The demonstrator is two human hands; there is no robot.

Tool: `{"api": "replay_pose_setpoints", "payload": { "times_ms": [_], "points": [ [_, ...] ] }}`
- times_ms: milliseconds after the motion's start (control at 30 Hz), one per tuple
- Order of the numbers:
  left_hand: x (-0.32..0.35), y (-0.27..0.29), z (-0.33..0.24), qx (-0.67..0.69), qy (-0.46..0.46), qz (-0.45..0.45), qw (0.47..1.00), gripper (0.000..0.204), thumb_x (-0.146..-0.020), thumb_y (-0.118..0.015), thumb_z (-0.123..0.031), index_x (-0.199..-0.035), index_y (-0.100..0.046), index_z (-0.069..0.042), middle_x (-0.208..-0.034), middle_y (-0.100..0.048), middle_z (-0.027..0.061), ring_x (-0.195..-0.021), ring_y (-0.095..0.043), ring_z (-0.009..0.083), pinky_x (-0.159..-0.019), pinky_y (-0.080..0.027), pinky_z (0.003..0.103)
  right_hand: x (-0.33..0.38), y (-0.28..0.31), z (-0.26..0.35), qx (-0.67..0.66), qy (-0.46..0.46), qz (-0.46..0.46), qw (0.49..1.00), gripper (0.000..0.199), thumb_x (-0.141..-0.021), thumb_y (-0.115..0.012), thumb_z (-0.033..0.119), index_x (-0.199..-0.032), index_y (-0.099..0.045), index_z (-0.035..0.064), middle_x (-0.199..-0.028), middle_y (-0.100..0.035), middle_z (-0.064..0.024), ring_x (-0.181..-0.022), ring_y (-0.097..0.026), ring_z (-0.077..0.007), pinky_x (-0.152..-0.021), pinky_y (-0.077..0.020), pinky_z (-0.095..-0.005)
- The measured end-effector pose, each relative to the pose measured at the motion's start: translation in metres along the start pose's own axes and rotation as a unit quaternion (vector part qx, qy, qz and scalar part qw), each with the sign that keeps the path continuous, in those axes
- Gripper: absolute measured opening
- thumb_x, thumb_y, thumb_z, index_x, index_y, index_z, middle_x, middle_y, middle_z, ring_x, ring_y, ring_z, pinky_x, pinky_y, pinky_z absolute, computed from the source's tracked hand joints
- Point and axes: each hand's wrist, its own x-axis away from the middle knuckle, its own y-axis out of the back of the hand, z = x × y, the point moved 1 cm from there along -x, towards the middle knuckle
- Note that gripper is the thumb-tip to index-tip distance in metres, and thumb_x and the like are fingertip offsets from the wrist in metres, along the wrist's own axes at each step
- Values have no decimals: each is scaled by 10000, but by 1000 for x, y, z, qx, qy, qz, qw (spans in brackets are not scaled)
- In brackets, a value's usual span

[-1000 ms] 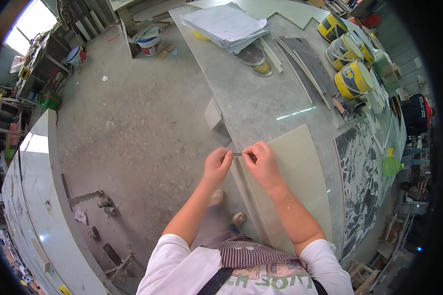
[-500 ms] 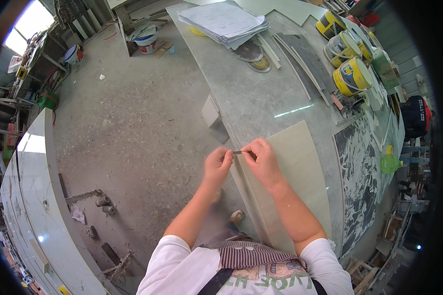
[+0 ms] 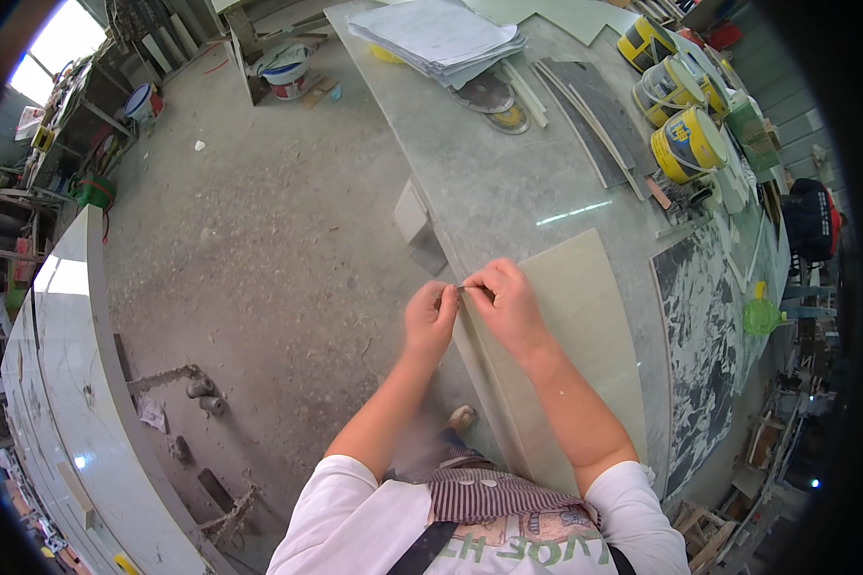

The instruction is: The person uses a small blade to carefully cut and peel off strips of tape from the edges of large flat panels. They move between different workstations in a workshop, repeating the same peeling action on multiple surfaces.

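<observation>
Both hands meet over the left edge of a beige stone-like slab [image 3: 580,355] that lies on a grey table [image 3: 494,206]. Between them is a small dark strip [image 3: 461,288], too small to name more exactly. My left hand [image 3: 430,318] pinches one end of it, just off the slab's edge. With thumb and fingers, my right hand [image 3: 508,305] grips the other end, above the slab's far left corner. My fingers cover most of the strip.
Papers [image 3: 436,38] are stacked at the table's far end, near a cutting disc [image 3: 482,94] and dark tile strips [image 3: 594,120]. A yellow bucket [image 3: 688,146] stands with others at far right. A black-and-white slab [image 3: 695,355] lies right; a white marbled slab [image 3: 67,383] stands left.
My hands have drawn slightly closer together and shifted a little up the picture, so less of the dark strip shows between them. Both still grip it.
</observation>
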Motion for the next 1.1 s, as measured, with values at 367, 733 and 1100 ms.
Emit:
{"api": "replay_pose_setpoints", "payload": {
  "times_ms": [367,733,1100],
  "points": [
    [17,-12,-2,48,42,-25,998,196,-1005,-611,-189,-931,-653,-13,-755,-611,-6,-672,-523,58,-596,-431,232,8,3,-7,-16,26,22,999,79,-830,-666,-47,-883,-682,9,-890,-583,-58,-729,-565,-159,-604,-461,-296],
    [28,-18,-13,62,83,-33,994,149,-1006,-578,-113,-877,-599,-40,-785,-583,-10,-751,-514,71,-696,-438,235,15,4,-13,-29,20,24,999,84,-814,-675,-63,-865,-675,4,-902,-598,-65,-695,-571,-151,-590,-469,-287],
    [41,-21,-17,57,57,-42,996,152,-1004,-577,-117,-876,-596,-37,-784,-586,-5,-739,-517,73,-677,-444,239,26,9,-11,-5,24,28,999,97,-808,-688,-55,-878,-685,12,-910,-607,-73,-708,-587,-171,-603,-485,-300]
  ]
}}
